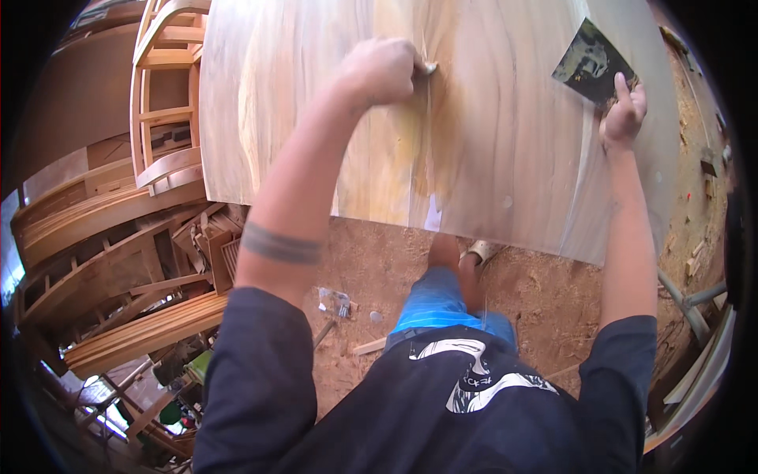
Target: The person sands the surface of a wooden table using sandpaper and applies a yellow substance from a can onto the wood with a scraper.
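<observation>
A wide pale wooden board (276,142) with streaked grain and an amber-stained strip lies in front of me. Near its middle, my left hand (379,71) has curled fingers round a small cream-coloured object (429,68), too small to identify, at the stained strip. At the right, my right hand (621,118) grips the lower corner of a dark square sheet (583,63) with pale olive smears on it, held over the board.
A slatted wooden frame (166,114) stands against the board's left side. Stacked timber (142,332) fills the left. My legs (442,288) are below the board on a dirt floor (363,268). Metal tubing (703,296) is at the right.
</observation>
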Available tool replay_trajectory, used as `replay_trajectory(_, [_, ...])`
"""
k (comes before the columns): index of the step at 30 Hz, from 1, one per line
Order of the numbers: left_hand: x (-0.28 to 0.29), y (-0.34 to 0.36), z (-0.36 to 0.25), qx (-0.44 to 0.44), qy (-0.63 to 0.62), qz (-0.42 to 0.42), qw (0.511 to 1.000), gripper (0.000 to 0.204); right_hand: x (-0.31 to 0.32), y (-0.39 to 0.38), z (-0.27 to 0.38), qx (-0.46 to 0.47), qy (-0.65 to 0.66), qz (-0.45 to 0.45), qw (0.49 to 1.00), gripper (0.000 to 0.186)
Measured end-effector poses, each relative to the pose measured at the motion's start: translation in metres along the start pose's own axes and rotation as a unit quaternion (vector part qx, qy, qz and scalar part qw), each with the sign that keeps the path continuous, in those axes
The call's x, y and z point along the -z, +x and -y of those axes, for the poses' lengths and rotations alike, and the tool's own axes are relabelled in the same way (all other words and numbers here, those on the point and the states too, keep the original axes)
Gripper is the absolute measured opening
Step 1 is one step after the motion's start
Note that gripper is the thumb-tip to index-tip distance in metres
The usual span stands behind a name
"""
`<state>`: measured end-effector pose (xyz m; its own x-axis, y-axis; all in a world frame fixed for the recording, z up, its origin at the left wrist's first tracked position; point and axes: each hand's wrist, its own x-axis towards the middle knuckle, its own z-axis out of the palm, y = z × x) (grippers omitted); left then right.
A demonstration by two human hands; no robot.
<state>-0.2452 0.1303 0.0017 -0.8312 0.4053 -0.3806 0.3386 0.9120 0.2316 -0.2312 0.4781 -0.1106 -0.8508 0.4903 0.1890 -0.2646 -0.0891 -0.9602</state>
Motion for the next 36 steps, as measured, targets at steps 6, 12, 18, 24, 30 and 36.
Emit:
replay_trajectory(6, [-0.066,-0.117,-0.043,-0.010,-0.050,-0.066,0.996,0.036,-0.001,0.006,-0.006,-0.003,0.006,-0.034,0.999,0.017])
replay_trajectory(12, [-0.116,-0.190,-0.076,-0.006,-0.041,-0.178,0.983,0.040,0.009,0.008,-0.001,-0.024,0.015,-0.039,0.999,0.019])
replay_trajectory(18, [-0.023,-0.083,-0.002,0.026,0.050,-0.097,0.994,0.058,-0.001,0.000,-0.002,-0.009,0.034,-0.029,0.999,0.017])
replay_trajectory(24, [0.016,0.008,0.044,-0.020,-0.083,0.022,0.996,0.051,-0.009,0.002,-0.005,-0.004,0.063,-0.021,0.998,0.017])
replay_trajectory(30, [-0.084,-0.156,-0.044,-0.042,-0.009,-0.026,0.999,0.053,0.003,0.003,-0.016,-0.006,0.075,-0.036,0.996,0.015])
replay_trajectory(36, [-0.009,-0.066,-0.037,-0.012,0.048,0.039,0.998,0.057,0.035,0.010,-0.031,-0.007,0.033,-0.028,0.999,0.008])
